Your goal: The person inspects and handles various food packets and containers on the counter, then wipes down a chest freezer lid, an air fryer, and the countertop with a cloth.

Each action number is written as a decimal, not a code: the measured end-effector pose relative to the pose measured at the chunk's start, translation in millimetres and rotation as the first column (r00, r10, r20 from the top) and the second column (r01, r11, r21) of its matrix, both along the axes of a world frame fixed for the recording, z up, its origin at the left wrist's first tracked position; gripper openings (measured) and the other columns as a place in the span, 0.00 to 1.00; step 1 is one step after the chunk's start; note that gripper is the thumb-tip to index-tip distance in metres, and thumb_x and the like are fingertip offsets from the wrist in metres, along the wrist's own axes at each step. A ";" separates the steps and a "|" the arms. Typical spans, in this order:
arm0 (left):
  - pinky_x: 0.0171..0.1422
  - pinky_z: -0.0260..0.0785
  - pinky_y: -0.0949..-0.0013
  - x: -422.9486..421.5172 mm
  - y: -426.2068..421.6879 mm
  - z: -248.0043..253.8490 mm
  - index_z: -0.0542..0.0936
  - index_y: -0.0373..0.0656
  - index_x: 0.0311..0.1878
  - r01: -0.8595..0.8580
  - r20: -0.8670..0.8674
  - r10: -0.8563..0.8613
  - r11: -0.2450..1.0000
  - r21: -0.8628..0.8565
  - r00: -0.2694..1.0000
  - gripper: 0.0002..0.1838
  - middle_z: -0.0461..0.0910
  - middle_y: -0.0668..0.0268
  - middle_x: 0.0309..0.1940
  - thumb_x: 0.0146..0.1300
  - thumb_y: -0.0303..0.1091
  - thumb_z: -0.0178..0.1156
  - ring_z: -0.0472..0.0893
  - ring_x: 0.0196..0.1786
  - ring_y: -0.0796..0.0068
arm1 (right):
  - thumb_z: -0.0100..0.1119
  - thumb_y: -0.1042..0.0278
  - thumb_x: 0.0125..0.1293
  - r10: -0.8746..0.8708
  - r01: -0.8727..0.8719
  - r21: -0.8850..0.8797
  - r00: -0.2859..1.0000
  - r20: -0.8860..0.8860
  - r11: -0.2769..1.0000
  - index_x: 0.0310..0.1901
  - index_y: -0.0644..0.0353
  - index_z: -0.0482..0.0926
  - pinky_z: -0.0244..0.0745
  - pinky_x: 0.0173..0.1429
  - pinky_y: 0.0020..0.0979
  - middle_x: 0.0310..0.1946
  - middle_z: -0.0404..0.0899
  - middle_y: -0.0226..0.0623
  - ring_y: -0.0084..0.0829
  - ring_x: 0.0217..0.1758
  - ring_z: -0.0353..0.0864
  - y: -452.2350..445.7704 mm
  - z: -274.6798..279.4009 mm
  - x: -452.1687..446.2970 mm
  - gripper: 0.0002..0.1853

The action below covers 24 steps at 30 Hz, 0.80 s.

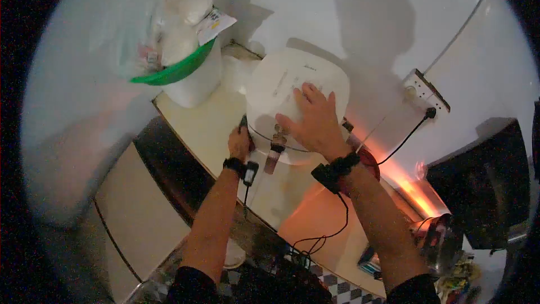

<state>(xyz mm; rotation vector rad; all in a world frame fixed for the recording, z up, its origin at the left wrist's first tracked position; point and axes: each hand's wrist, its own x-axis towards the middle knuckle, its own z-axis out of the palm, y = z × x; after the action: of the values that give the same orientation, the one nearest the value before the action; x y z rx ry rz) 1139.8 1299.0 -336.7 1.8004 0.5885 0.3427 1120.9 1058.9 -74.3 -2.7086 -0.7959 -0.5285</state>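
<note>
A white, rounded-square appliance (pixel 284 76), which looks like a rice cooker, stands on the counter against the wall. My right hand (pixel 315 118) lies on its lid with the fingers spread, near the printed panel. At the appliance's left side, my left hand (pixel 239 142) is curled around a dark piece at the edge. Whether that piece is a handle, I cannot tell. The front latch area (pixel 275 145) shows between my hands. Each wrist wears a black strap with a small device, and a cable hangs from the right one.
A white bucket (pixel 194 87) with a green rim and filled plastic bags stands on the left. On the wall at right, a power strip (pixel 427 90) holds a black plug (pixel 430 113). A dark panel (pixel 484 186) and a shiny rounded vessel (pixel 441 242) are at far right.
</note>
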 end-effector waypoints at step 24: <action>0.55 0.80 0.57 -259.7 -5.7 231.4 0.77 0.36 0.62 0.246 0.061 -0.351 0.510 -0.824 0.934 0.19 0.85 0.60 0.50 0.77 0.40 0.52 0.83 0.55 0.64 | 0.73 0.56 0.61 0.377 -0.329 0.659 0.923 0.074 0.676 0.65 0.62 0.74 0.49 0.81 0.65 0.70 0.69 0.56 0.55 0.80 0.62 41.7 -6.9 -194.9 0.33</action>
<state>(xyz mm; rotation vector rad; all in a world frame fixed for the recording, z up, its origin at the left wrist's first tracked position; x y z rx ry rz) 880.1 1293.4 -105.3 0.9474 0.3893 -0.2764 926.1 1100.6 -81.2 -1.8421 -0.8778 -0.4989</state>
